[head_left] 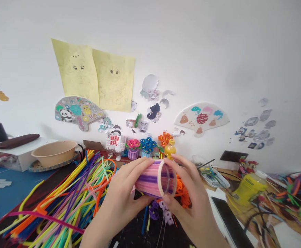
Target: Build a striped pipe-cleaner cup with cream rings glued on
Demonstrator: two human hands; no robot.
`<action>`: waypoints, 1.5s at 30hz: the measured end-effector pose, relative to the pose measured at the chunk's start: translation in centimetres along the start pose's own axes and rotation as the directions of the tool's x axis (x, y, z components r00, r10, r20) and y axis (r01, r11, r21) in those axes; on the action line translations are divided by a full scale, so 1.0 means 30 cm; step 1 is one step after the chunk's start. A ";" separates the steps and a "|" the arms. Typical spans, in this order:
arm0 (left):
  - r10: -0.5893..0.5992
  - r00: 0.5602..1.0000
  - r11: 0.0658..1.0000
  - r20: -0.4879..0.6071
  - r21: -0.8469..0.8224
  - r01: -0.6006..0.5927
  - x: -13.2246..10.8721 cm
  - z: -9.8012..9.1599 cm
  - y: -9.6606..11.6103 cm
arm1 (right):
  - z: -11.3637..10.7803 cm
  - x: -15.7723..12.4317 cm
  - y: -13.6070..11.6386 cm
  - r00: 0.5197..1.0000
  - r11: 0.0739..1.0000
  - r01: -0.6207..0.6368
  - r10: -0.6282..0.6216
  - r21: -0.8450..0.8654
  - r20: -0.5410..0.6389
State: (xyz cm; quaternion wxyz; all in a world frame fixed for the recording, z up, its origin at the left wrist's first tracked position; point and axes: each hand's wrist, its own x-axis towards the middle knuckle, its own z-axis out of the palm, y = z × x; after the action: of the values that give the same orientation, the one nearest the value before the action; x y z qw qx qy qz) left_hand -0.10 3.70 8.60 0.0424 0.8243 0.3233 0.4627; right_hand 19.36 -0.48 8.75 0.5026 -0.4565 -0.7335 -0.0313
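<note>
Both my hands hold a clear cup (146, 181) covered in pink and purple pipe cleaner stripes, tipped on its side. Its open mouth, edged with a cream fuzzy ring (161, 179), faces right. My left hand (120, 189) is wrapped around the striped body. My right hand (191, 198) grips the rim, thumb below and fingers above. Behind and beneath the right hand lie orange pipe cleaner pieces (183, 191). Purple and lilac pipe cleaner flowers (154, 210) are just below the cup.
Loose pipe cleaners (70, 199) cover the left side. Behind stand small pots of pipe cleaner flowers (147, 146) and a yellow bottle (170, 148). A beige bowl (54, 154) is at left. To the right are a phone (229, 220), a larger yellow bottle (249, 187) and a white tray (215, 178).
</note>
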 end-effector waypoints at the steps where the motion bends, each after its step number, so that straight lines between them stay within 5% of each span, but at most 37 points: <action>1: 0.006 1.000 1.000 0.000 0.015 -0.006 -0.001 -0.002 0.000 | 0.001 0.000 0.000 1.000 1.000 0.007 -0.007 -0.004 0.000; 6: 0.047 0.999 0.987 -0.010 0.156 -0.045 0.002 -0.004 0.006 | 0.008 -0.001 -0.004 1.000 1.000 0.003 -0.003 0.000 -0.008; 10: 0.126 0.991 0.958 -0.045 0.264 -0.109 0.002 0.005 0.012 | 0.017 -0.005 -0.007 0.991 0.980 -0.112 0.123 0.162 -0.057; 17: 0.239 0.967 0.921 -0.087 0.335 -0.198 0.007 0.016 0.009 | 0.028 -0.011 -0.004 0.925 0.783 -0.350 0.377 0.515 0.055; 26: 0.252 0.959 0.935 -0.127 0.286 -0.208 -0.003 0.043 -0.002 | 0.030 -0.001 -0.025 0.884 0.729 -0.463 0.421 0.504 0.203; 36: 0.271 0.963 0.909 -0.001 0.328 -0.256 0.014 0.051 0.013 | 0.048 -0.010 -0.012 0.885 0.674 -0.396 0.462 0.623 0.062; 45: 0.359 0.932 0.875 0.050 0.331 -0.354 0.008 0.118 0.052 | 0.103 -0.006 0.018 0.860 0.555 -0.324 0.510 0.766 -0.006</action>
State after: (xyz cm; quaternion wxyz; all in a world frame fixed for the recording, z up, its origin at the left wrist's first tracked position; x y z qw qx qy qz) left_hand 3.55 3.40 7.34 -0.1862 0.8617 0.2401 0.4064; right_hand 17.58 1.29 6.88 0.7167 -0.3660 -0.4876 0.3385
